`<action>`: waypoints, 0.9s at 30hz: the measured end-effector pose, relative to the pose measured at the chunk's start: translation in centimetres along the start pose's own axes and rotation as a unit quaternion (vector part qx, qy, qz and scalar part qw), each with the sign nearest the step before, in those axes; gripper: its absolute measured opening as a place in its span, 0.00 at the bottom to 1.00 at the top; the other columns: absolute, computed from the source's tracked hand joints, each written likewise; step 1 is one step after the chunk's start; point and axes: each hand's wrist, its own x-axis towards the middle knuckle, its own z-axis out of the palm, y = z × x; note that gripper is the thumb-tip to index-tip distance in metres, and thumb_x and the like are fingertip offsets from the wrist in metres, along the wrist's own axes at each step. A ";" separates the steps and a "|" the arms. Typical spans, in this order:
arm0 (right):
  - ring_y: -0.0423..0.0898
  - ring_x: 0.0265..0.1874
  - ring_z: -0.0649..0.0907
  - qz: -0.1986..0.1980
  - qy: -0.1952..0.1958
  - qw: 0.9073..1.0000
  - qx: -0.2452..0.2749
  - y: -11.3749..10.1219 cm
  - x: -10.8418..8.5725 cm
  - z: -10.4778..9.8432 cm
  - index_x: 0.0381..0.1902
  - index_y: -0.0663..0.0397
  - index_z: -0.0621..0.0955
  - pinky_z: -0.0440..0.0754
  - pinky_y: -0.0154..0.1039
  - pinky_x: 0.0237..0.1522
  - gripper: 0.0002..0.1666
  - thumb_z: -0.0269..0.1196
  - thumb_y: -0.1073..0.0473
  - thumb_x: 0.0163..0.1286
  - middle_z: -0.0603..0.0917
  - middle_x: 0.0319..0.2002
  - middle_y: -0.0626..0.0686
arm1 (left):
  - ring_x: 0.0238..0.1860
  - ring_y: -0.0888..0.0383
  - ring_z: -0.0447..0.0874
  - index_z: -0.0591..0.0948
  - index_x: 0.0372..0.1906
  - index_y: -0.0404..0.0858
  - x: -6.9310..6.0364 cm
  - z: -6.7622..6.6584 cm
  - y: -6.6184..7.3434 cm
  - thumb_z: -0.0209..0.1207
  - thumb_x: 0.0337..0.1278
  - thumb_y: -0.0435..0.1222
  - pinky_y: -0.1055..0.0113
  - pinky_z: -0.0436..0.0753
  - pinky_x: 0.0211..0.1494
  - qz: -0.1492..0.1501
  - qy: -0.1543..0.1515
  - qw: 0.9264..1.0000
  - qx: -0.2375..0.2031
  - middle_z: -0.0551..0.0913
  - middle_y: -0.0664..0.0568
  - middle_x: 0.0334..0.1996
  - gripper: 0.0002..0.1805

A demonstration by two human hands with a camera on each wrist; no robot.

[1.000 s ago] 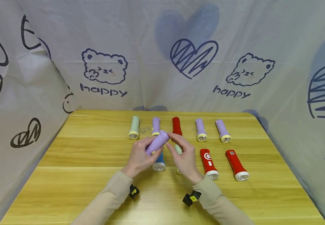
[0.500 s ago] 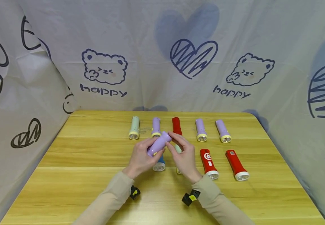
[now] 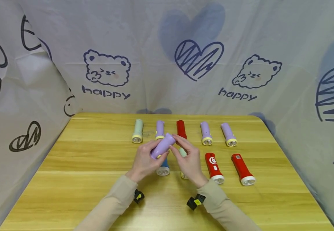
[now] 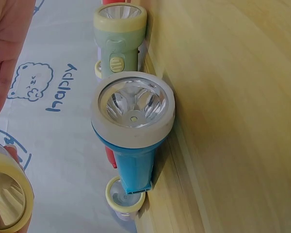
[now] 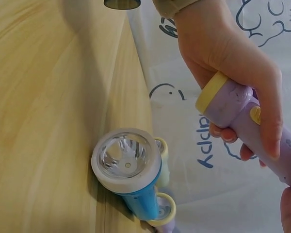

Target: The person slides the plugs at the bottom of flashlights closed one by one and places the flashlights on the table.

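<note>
A purple flashlight is held above the table, tilted with its tail up and to the right. My left hand grips its body; in the right wrist view the thumb lies along the side near a yellow switch. My right hand pinches the tail end between thumb and fingertips. The yellow-rimmed head shows in the left wrist view. Beneath the hands lie a blue flashlight with a white head and a pale green flashlight, both partly hidden.
In the back row lie a pale green flashlight, a red flashlight and several purple flashlights. Two red flashlights with white heads lie at front right. A printed cloth stands behind the wooden table.
The purple flashlight and both hands have shifted only very slightly; the grip looks the same throughout. The flashlights on the table have not moved.
</note>
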 end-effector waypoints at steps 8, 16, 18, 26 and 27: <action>0.58 0.55 0.86 -0.003 0.019 1.000 0.020 -0.1 0.2 0.1 0.57 0.65 0.83 0.85 0.50 0.56 0.21 0.68 0.69 0.65 0.85 0.57 0.64 | 0.33 0.52 0.88 0.85 0.51 0.30 0.0 0.0 0.2 0.72 0.49 0.34 0.67 0.86 0.35 -0.004 -0.001 1.000 -0.009 0.89 0.40 0.39 0.22; 0.57 0.47 0.89 -0.014 0.069 0.997 0.032 0.0 0.0 0.2 0.52 0.68 0.85 0.88 0.43 0.50 0.19 0.69 0.72 0.62 0.88 0.50 0.66 | 0.34 0.52 0.88 0.85 0.50 0.31 -0.1 0.3 0.4 0.72 0.50 0.34 0.64 0.87 0.35 0.006 -0.002 1.000 -0.016 0.89 0.41 0.41 0.21; 0.56 0.47 0.89 -0.019 0.076 0.996 0.034 0.0 0.0 0.2 0.52 0.68 0.85 0.88 0.39 0.50 0.19 0.70 0.72 0.61 0.88 0.49 0.66 | 0.35 0.52 0.88 0.85 0.51 0.31 -0.1 0.3 0.5 0.72 0.50 0.34 0.64 0.87 0.36 0.004 -0.005 1.000 -0.017 0.89 0.41 0.42 0.21; 0.36 0.47 0.88 -0.005 0.083 0.995 0.052 0.3 -0.2 0.1 0.50 0.69 0.86 0.88 0.35 0.49 0.19 0.70 0.73 0.60 0.88 0.48 0.68 | 0.33 0.53 0.89 0.84 0.52 0.32 0.0 0.2 0.6 0.71 0.51 0.36 0.66 0.86 0.36 -0.010 -0.029 0.999 -0.016 0.90 0.40 0.40 0.22; 0.35 0.47 0.87 -0.002 0.082 0.995 0.053 0.3 -0.2 0.1 0.50 0.69 0.86 0.88 0.36 0.49 0.19 0.71 0.73 0.60 0.88 0.48 0.68 | 0.32 0.53 0.89 0.84 0.52 0.32 0.0 0.2 0.7 0.71 0.52 0.36 0.66 0.86 0.35 -0.012 -0.033 0.999 -0.016 0.90 0.40 0.40 0.22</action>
